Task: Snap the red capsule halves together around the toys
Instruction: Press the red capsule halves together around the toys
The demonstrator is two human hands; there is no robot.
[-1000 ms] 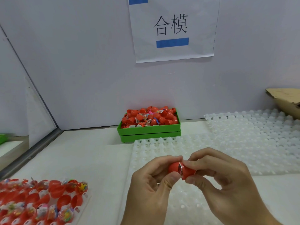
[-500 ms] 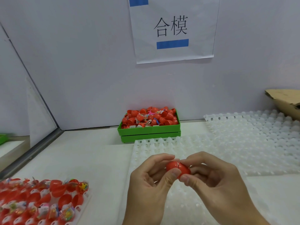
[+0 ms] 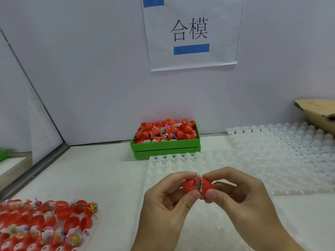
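While both hands meet at lower centre of the frame, the red capsule (image 3: 197,186) sits pinched between them above the near white dimpled tray (image 3: 213,225). Left hand (image 3: 163,205): thumb and forefinger curled round the left half. Right hand (image 3: 241,201): thumb below and forefinger above, pinching the right half. A gap shows between the two rims, with a wrapped toy (image 3: 198,182) visible inside it, so the capsule is not closed.

Judgement on the step: the halves look slightly hinged open at the top of the seam, closer at the bottom. To close well, square the rims first so they are parallel, tuck the toy's clear wrapper fully inside so no film is caught in the seam, then press straight along the axis with even force from both thumbs. Pressing while the rims are skewed would likely pinch the wrapper or leave one side unseated.

Orientation: the capsule's long axis runs roughly left to right across the frame, nearly level, one dome pointing into each palm; the seam stands about vertical.

Farther out, lower left: a tray of open red halves (image 3: 45,227) loaded with wrapped toys, well apart from the hands. Middle right: a second white dimpled tray (image 3: 282,153). Beyond, at centre against the wall: a green bin (image 3: 165,146) heaped with red halves and toys. Far right: a cardboard box (image 3: 319,115). Top: a paper sign (image 3: 192,33) on the wall.
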